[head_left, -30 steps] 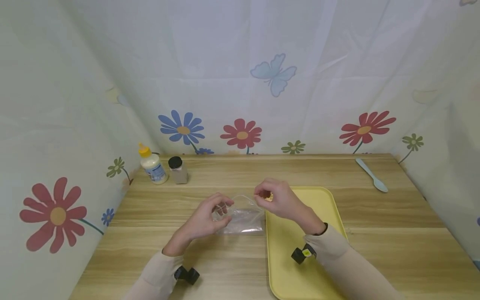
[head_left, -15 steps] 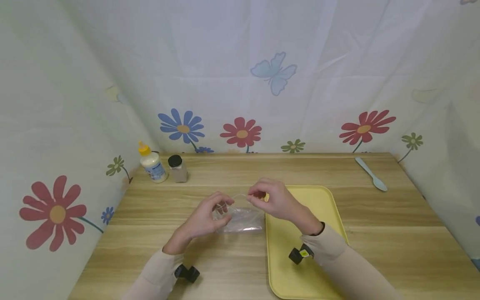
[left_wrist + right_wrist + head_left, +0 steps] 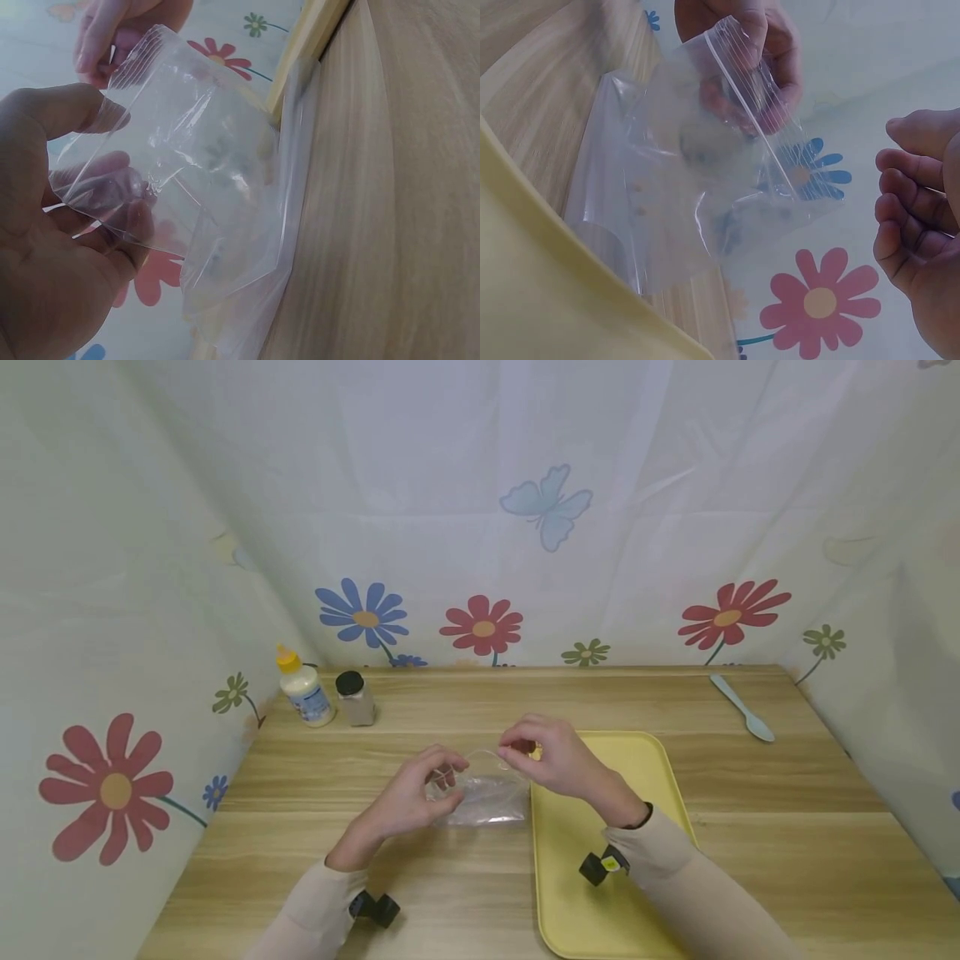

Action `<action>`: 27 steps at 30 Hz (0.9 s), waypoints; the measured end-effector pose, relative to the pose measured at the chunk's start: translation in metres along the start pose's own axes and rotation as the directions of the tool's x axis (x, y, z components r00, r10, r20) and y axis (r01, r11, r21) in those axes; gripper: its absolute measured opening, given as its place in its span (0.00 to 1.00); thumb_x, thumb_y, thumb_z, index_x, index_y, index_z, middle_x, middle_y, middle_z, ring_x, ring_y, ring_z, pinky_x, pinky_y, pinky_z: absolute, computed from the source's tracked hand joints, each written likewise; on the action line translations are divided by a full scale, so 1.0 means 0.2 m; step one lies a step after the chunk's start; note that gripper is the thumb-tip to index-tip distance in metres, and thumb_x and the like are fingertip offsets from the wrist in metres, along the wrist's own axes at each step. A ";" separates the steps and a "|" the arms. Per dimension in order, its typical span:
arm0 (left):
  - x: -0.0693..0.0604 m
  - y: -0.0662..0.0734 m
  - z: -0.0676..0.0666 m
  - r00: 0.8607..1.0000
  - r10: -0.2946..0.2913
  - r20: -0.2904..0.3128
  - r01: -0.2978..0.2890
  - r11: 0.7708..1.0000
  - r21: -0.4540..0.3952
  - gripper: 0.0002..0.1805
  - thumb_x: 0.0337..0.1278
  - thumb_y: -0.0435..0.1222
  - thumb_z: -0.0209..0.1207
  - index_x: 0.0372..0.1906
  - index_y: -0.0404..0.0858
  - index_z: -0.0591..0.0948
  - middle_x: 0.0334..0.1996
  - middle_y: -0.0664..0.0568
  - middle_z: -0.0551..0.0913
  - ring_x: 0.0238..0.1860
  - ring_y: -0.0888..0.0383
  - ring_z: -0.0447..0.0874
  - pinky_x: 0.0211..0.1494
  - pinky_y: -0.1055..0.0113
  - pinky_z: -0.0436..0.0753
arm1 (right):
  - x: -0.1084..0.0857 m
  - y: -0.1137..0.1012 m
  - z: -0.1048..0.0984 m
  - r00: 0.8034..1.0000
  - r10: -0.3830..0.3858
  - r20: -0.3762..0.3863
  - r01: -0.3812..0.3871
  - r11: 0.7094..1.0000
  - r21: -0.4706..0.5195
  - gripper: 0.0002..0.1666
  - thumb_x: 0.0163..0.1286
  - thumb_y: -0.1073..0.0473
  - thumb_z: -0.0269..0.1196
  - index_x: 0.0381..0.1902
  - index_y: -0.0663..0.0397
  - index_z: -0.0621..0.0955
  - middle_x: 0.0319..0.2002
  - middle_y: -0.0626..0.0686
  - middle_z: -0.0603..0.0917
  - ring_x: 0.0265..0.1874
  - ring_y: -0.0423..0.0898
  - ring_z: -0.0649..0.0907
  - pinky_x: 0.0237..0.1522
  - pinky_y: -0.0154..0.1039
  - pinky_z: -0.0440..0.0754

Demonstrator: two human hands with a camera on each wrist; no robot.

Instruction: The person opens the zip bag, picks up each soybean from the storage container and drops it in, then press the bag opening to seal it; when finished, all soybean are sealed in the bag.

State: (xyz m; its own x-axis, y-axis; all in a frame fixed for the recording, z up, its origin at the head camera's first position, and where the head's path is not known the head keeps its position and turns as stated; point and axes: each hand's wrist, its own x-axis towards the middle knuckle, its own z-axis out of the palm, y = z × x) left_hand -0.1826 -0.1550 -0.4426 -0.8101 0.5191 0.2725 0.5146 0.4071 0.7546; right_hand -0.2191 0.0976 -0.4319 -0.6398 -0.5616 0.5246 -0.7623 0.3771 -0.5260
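A clear zip-lock bag [image 3: 487, 802] stands partly upright on the wooden table, left of the yellow tray. My left hand [image 3: 408, 793] grips its upper left side; in the left wrist view the thumb lies in front of the film and the fingers show through it. Ridged lines and a pale seal strip run along the bag's top edge in the right wrist view. Close to the bag's top right corner is my right hand [image 3: 551, 760], fingers loosely bent. The right wrist view shows a gap between that hand [image 3: 922, 202] and the bag [image 3: 682, 165].
The yellow tray [image 3: 611, 910] lies under the right forearm. At the back left stand a white bottle [image 3: 309, 700] with a yellow nozzle cap and a black-lidded clear jar [image 3: 357, 706]. A pale blue spoon [image 3: 742, 708] lies at the back right.
My right hand has shifted slightly left, toward the bag's top edge, mostly during the first half second. The left hand and the bag have hardly moved.
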 end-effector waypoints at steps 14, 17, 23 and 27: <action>0.00 0.00 0.00 1.000 -0.010 -0.005 0.010 1.000 -0.003 0.20 0.46 0.24 0.67 0.49 0.31 0.79 0.41 0.45 0.80 0.37 0.43 0.80 0.42 0.54 0.83 | -0.02 0.07 -0.02 0.999 0.018 -0.031 -0.018 1.000 -0.013 0.05 0.65 0.58 0.66 0.37 0.51 0.85 0.31 0.43 0.83 0.28 0.35 0.76 0.30 0.36 0.80; 0.00 0.00 0.00 1.000 -0.013 -0.008 0.013 1.000 -0.002 0.20 0.46 0.24 0.67 0.49 0.31 0.79 0.41 0.46 0.80 0.37 0.43 0.80 0.43 0.53 0.83 | -0.02 0.08 -0.02 0.999 0.022 -0.034 -0.023 1.000 -0.009 0.04 0.65 0.58 0.66 0.37 0.51 0.85 0.31 0.43 0.83 0.29 0.35 0.77 0.30 0.36 0.81; 0.00 0.01 0.00 1.000 -0.024 -0.006 0.024 1.000 0.000 0.20 0.46 0.24 0.67 0.49 0.31 0.79 0.41 0.45 0.80 0.38 0.43 0.80 0.43 0.52 0.83 | -0.03 0.10 -0.03 0.998 0.045 -0.036 -0.046 0.999 -0.013 0.05 0.65 0.58 0.66 0.37 0.52 0.85 0.31 0.43 0.83 0.29 0.36 0.78 0.31 0.36 0.81; 0.00 0.01 0.00 1.000 -0.023 -0.005 0.023 1.000 -0.001 0.20 0.46 0.24 0.67 0.49 0.30 0.79 0.41 0.45 0.80 0.38 0.43 0.80 0.43 0.50 0.83 | -0.03 0.12 -0.03 0.997 0.070 -0.032 -0.070 0.997 -0.012 0.05 0.65 0.58 0.66 0.37 0.52 0.86 0.30 0.43 0.83 0.29 0.36 0.77 0.31 0.36 0.81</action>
State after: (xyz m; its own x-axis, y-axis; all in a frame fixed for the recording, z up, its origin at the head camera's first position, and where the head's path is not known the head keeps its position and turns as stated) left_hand -0.1810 -0.1549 -0.4405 -0.8232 0.5060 0.2575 0.4954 0.4184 0.7613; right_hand -0.2337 0.1144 -0.4426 -0.6942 -0.5099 0.5080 -0.7167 0.4245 -0.5533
